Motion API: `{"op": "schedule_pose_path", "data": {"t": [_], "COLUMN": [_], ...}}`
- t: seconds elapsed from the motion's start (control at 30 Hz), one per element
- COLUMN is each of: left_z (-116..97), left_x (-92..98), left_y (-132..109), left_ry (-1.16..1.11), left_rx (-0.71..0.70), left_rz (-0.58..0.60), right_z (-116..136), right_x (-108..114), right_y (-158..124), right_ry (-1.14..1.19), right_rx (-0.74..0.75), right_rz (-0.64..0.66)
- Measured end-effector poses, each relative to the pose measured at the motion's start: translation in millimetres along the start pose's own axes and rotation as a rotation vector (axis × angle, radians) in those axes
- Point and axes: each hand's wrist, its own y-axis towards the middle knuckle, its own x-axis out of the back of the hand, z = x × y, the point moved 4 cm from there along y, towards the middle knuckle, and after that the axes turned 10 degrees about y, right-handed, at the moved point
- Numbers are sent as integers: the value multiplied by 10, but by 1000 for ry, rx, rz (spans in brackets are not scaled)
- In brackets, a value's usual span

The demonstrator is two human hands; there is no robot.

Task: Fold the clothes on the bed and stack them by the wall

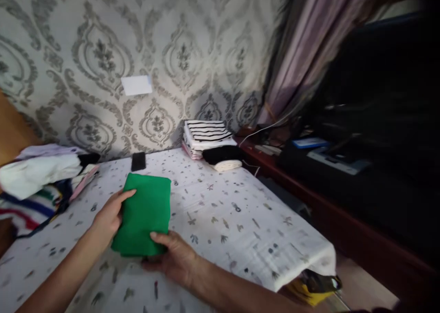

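A green cloth [146,212], folded into a neat rectangle, is held between both hands above the patterned white sheet [220,221]. My left hand [112,214] grips its left edge, thumb on top and fingers underneath. At the lower right corner, my right hand [177,258] pinches the cloth, with the thumb on top and the other fingers below. The fingers under the cloth are partly hidden.
Loose clothes [41,180] lie heaped at the left. A dark phone [138,161] rests near the wall. Folded clothes [208,139] are stacked at the back, beside a folded black cloth [223,154]. A dark red ledge [330,212] runs along the right.
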Motion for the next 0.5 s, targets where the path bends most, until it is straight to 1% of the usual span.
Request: {"op": "schedule_pose_path", "data": {"t": [0.07, 0.1, 0.2, 0.33, 0.43, 0.5], "left_z": [26, 42, 76, 101, 148, 201], "left_x": [-199, -314, -675, -1150, -1515, -1750], "left_y": [-46, -65, -87, -19, 71, 143], "left_ry": [-83, -122, -214, -279, -298, -299], "left_rx": [33, 49, 42, -4, 44, 93], "left_rz": [-32, -30, 17, 139, 240, 279], "right_z": [95, 166, 464, 1053, 1550, 1840], "right_x": [54, 91, 253, 626, 955, 1158], "right_y": [-97, -157, -366, -635, -789, -844], "right_ry": [67, 101, 187, 220, 173, 100], "right_rx": [67, 111, 224, 373, 527, 583], "right_rz": [-6, -13, -27, -105, -198, -278]}}
